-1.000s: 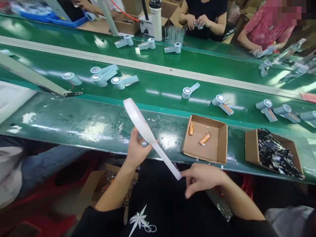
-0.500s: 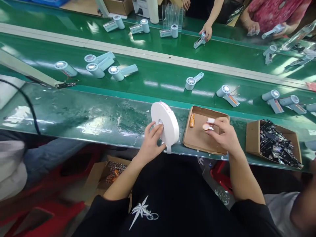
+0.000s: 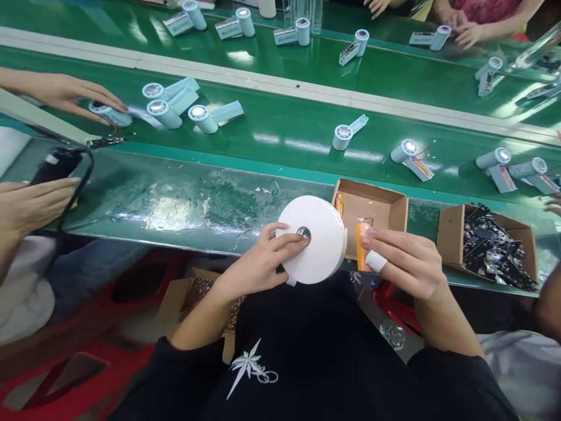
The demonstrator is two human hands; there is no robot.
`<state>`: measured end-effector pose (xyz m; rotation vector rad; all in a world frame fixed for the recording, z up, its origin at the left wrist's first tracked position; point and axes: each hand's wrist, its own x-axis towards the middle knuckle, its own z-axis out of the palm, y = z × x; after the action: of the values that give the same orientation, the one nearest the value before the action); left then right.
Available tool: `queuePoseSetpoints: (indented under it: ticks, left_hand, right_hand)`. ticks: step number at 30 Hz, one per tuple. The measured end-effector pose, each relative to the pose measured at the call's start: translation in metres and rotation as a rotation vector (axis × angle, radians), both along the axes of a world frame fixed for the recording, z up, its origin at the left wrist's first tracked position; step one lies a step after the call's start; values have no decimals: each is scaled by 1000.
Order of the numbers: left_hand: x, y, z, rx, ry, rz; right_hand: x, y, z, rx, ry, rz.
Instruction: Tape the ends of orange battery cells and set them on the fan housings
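Note:
My left hand (image 3: 267,257) is closed on a thick roll of white tape (image 3: 318,248), with fingers at its core and a short loose end hanging below. In my right hand (image 3: 407,263) is an orange battery (image 3: 362,248) with thin dark wires at its top, pinched between thumb and fingers. A white wrap (image 3: 376,261) sits round one finger of that hand. Behind both hands lies a shallow cardboard tray (image 3: 397,202). Another orange battery (image 3: 339,203) rests at its left side, partly covered by the tape roll.
A cardboard box (image 3: 451,234) of black circuit boards stands to the right. Several pale blue fan bodies (image 3: 342,137) lie along the green conveyor (image 3: 280,117). At left, a co-worker's hand (image 3: 70,96) touches one; another hand (image 3: 39,204) is near a black tool (image 3: 56,164).
The tape roll has turned its flat face towards me and moved right. My right hand has come nearer with the battery, now seen lengthwise. A co-worker's hands have appeared at left.

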<state>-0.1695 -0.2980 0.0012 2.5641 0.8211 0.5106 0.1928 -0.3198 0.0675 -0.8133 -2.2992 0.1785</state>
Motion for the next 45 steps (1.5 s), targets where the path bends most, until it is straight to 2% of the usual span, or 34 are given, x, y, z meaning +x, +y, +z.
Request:
queuePoseSetpoints:
  ticks: [2, 5, 8, 10, 12, 14, 15, 17, 19, 22, 27, 32, 35, 37, 41, 45]
  left_hand:
    - [-1, 1, 8, -24, -7, -40]
    - [3, 1, 17, -29, 0, -72]
    - [6, 1, 19, 9, 10, -64]
    - [7, 0, 18, 60, -9, -16]
    - [6, 0, 17, 112, -23, 43]
    - [5, 0, 17, 156, -23, 85]
    - [5, 1, 17, 174, -18, 97]
    - [4, 1, 19, 210, -7, 104]
    - [4, 3, 20, 240, 16, 103]
    - [4, 4, 20, 272, 51, 115]
    - [4, 2, 18, 322, 95, 133]
    - [6, 2, 22, 419, 131, 162]
    - [11, 1, 29, 483, 147, 177]
    - [17, 1, 32, 528, 146, 205]
    - [36, -2, 32, 603, 82, 323]
    - [61, -10, 20, 586, -36, 458]
  right_hand:
    - [-3, 2, 8, 141, 1, 125]
    - [-11, 6, 7, 257, 36, 164]
    - [-16, 8, -13, 283, 49, 194]
    - [-18, 7, -33, 237, 175, 149]
    - [-20, 5, -49, 99, 474, 7]
    - [-23, 2, -58, -163, 754, -134]
    - [-25, 0, -59, -323, 823, -165]
    - [-29, -2, -57, -626, 839, -152]
    - [-33, -2, -51, -822, 822, -112]
    - [-37, 1, -44, -970, 847, -116]
    - [-38, 7, -43, -1140, 834, -176]
    - [-39, 7, -36, -1153, 740, -207]
    - [-39, 9, -31, -1117, 680, -225]
    - [-40, 13, -32, -1069, 712, -263]
    - [-52, 21, -46, -897, 1064, -445]
    - [-79, 22, -64, -649, 1491, -593]
